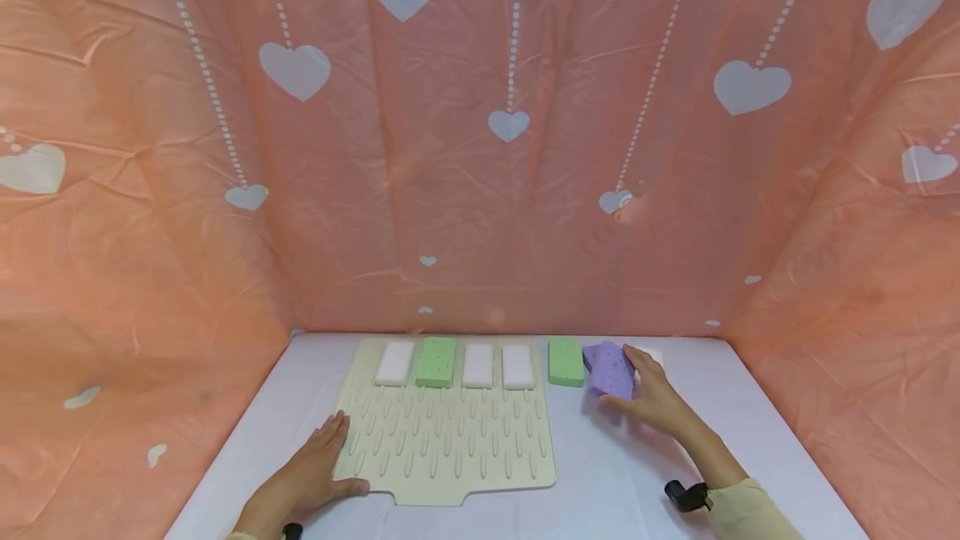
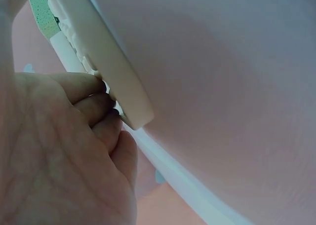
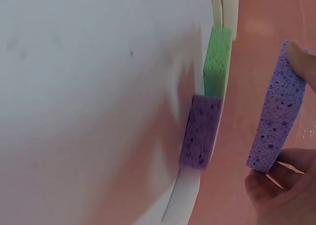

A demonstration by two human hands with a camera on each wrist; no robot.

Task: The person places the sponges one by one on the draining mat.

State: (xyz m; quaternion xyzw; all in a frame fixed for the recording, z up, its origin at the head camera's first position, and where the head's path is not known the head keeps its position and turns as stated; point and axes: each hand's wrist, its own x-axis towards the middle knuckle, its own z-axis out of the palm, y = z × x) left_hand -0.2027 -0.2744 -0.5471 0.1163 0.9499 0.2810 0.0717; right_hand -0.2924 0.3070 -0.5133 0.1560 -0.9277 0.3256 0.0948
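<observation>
My right hand (image 1: 658, 400) holds a purple sponge (image 1: 611, 370) between thumb and fingers, raised above the table. Under it lies a second purple sponge (image 3: 200, 131), partly hidden in the head view. A green sponge (image 1: 566, 362) lies just left of that one. My left hand (image 1: 311, 467) rests against the left edge of a cream ridged board (image 1: 442, 486), fingertips touching its rim. Along the board's far end sit a green sponge (image 1: 436, 362) and three white sponges, the leftmost white sponge (image 1: 395, 363) standing nearest the board's left corner.
A white block (image 1: 654, 355) lies beyond my right hand, mostly hidden by it. The white table (image 1: 600, 498) is walled on its back and sides by an orange curtain (image 1: 480, 223) with heart prints.
</observation>
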